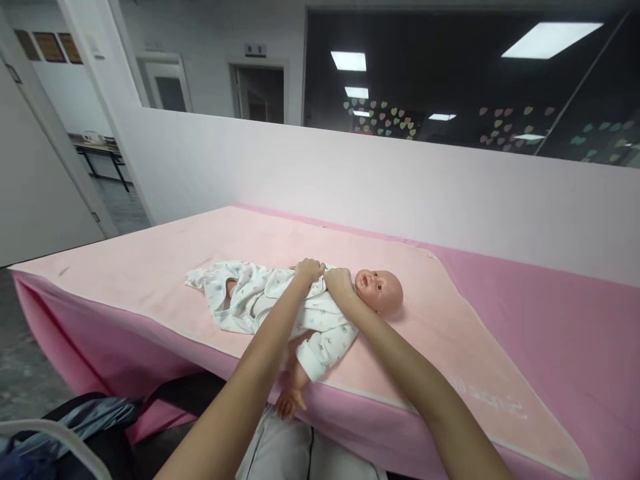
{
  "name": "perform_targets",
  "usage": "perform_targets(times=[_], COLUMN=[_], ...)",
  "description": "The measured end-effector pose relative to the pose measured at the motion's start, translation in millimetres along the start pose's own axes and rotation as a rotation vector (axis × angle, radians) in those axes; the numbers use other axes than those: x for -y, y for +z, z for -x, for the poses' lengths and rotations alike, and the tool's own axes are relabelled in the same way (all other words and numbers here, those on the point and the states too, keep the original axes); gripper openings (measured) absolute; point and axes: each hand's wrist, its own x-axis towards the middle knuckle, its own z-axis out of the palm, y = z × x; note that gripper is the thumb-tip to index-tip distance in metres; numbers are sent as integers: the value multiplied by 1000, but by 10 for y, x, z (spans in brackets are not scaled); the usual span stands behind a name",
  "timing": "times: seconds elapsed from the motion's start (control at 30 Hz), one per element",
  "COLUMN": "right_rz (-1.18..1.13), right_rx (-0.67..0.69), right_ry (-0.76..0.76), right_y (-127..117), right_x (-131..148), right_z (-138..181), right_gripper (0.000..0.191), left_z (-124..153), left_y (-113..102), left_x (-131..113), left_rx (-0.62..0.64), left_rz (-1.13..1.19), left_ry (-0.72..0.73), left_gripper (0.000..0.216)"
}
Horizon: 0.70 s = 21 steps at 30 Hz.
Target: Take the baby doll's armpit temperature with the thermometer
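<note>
A baby doll (383, 291) lies on its back on a pink mat, its bald head to the right. It wears a white printed baby top (327, 317), and its legs are in matching white printed trousers (237, 293) on the left. My left hand (310, 269) is closed on the top at the doll's chest. Right beside it, near the doll's neck, my right hand (340, 281) is also closed on the top; its fingertips are hidden. The doll's near arm is in its sleeve, and the doll's hand (291, 398) hangs over the mat's front edge.
The pale pink mat (170, 257) covers a table with a darker pink cloth (555, 313). A white wall (350, 167) with dark glass above runs along the back. My lap is against the front edge; a black bag with clothing (75, 433) is at lower left.
</note>
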Motion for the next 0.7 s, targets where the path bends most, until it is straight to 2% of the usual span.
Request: perform_targets(times=[0.1,0.2,0.27,0.3,0.37,0.47,0.57,0.63,0.7], right_rz=[159,465,565,531,358,-112,-568,-740,-850], right_rx=[35,46,-32,-96,-180,-144,-154,-191,-154], right_ry=[-58,-285,-355,-316,-159,74,161,213,304], right_y=[-109,-370,-597,-709,-897,-1028,-1003,-963,-937], right_x=[-90,-212,-336,-416,-608,-914,-1109,-1140,-1108], right_z=[143,291,323,312,254,152,127,165,234], right_gripper=[16,18,21,23,26,32,29,28,33], left_z=[24,60,82,91,106,128,160,185,207], left_y=[12,19,16,12,1,-20,-41,-57,-73], left_x=[43,75,83,83,79,67,53,42,31], left_rx=[20,15,7,2,-5,-5,-13,-18,-18], left_rz=[24,58,76,82,94,101,97,89,73], left_ry=[-22,-15,-15,-16,-16,-19,-28,-34,-35], left_gripper=[54,62,65,66,66,65,63,62,62])
